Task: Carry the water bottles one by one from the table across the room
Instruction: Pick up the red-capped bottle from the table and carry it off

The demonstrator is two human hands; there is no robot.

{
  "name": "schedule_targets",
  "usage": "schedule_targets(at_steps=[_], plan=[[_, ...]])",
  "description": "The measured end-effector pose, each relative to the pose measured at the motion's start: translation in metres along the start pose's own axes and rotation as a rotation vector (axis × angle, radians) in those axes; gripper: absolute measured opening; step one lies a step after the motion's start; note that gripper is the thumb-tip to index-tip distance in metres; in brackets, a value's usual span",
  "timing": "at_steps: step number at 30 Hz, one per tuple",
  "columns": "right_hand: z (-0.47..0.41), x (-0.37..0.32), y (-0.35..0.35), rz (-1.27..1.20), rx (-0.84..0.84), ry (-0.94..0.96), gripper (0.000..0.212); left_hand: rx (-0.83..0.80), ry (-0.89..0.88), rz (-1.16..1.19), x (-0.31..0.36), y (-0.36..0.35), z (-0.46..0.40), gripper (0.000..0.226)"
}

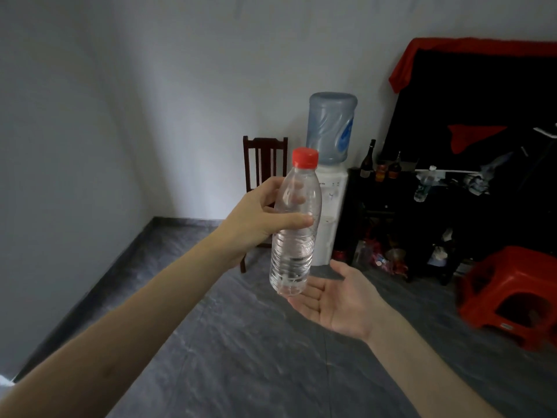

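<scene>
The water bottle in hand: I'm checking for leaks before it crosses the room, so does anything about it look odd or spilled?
Nothing stands out. The water bottle is nearly upright, its red cap on, held by the left hand; the right hand is open under its base. The floor shows no spill.

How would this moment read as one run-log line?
left hand: grips clear plastic red-capped water bottle, near upright | right hand: open palm under base | place: over grey floor
</scene>
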State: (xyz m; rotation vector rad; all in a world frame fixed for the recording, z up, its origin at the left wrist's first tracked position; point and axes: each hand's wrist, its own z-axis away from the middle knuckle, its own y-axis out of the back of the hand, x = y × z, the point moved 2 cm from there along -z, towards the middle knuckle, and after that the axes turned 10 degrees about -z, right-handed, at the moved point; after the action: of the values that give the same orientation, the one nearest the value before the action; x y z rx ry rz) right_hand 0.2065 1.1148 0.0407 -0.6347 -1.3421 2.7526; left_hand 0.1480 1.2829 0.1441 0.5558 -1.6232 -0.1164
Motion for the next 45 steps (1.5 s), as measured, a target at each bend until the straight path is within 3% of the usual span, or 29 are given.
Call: schedule_targets(at_steps=[6,13,27,31,36,45], plan=[[-0.044,-0.048,-0.015,-0.032,0.030,0.038,0.077,-0.028,-0.024,-0.006,-0.017,0.017,-0.074,0.059],[-0.066,-0.118,0.004,-0.083,0.083,0.102,0.078,-0.108,-0.087,0.022,-0.023,-0.014,-0.156,0.061],[-0.078,-0.336,0.101,-0.122,0.088,0.200,0.077,-0.164,-0.110,0.033,0.011,-0.167,-0.367,0.060],[-0.066,-0.402,0.128,-0.141,0.091,0.268,0.074,-0.199,-0.114,0.077,0.034,-0.209,-0.429,0.046],[-0.068,-0.459,0.158,-0.175,0.127,0.278,0.073,-0.243,-0.118,0.068,0.045,-0.258,-0.487,0.030],[-0.107,-0.555,0.199,-0.256,0.182,0.274,0.071,-0.237,-0.149,0.045,0.030,-0.305,-0.590,0.034]])
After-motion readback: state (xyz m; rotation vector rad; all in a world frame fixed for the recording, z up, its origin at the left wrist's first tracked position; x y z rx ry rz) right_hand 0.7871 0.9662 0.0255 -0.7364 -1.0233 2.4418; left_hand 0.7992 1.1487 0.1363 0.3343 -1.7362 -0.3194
